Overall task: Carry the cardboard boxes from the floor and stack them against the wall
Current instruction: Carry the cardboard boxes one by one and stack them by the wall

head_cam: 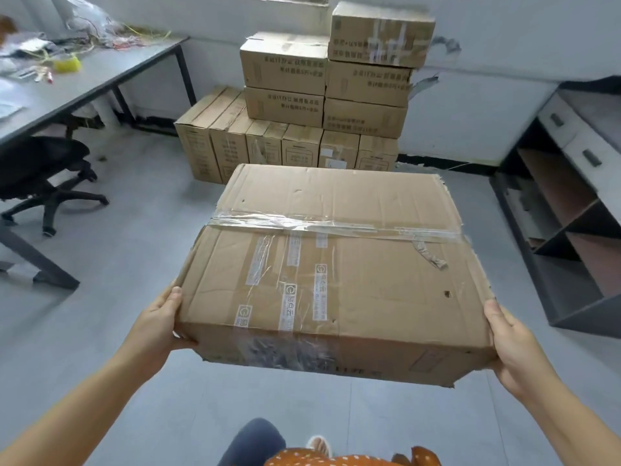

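I hold a wide, flat cardboard box [336,264] in the air in front of me, above the grey floor [141,230]. My left hand [161,326] grips its near left corner and my right hand [514,344] grips its near right corner; each thumb lies along the top edge, and the fingers go under the box where I cannot see them, so I judge they are curled beneath it and bearing the weight. The box lies between my hands, equally near to both.

Its long axis runs left to right across my body, with the strip of clear tape [336,227] running the same way. The short axis points away from me, straight at the stack of boxes [322,105] against the white wall [487,105]. The far edge of my box tilts slightly down to the right.

The stack is ahead and well apart from my load. Its lowest row stands upright on end; flat boxes are piled above it in two columns, the right one higher. A desk [100,79] and an office chair [43,176] stand to my left, and a grey cabinet [571,196] to my right, leaving an open lane between. I judge the next step is to walk forward and set the box down keeping this crosswise orientation.
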Demonstrator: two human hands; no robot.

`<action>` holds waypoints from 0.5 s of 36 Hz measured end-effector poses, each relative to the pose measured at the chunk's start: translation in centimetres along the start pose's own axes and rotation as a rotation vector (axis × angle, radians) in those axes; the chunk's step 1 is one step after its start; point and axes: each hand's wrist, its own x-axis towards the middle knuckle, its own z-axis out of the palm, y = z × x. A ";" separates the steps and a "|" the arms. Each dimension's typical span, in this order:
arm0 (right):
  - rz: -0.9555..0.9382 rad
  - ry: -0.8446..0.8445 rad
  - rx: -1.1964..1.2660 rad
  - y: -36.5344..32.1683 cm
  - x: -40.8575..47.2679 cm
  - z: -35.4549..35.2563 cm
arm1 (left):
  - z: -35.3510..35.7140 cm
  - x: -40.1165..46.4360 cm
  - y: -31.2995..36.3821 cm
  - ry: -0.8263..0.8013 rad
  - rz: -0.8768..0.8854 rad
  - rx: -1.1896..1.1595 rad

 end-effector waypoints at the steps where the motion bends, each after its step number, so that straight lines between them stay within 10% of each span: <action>1: -0.003 -0.007 -0.008 -0.8 1.2 0.6 | 0.6 1.1 0.7 0.000 0.002 0.002; 18: -0.050 0.010 0.049 -13.7 26.2 17.2 | 8.2 30.4 16.7 -0.037 0.058 0.013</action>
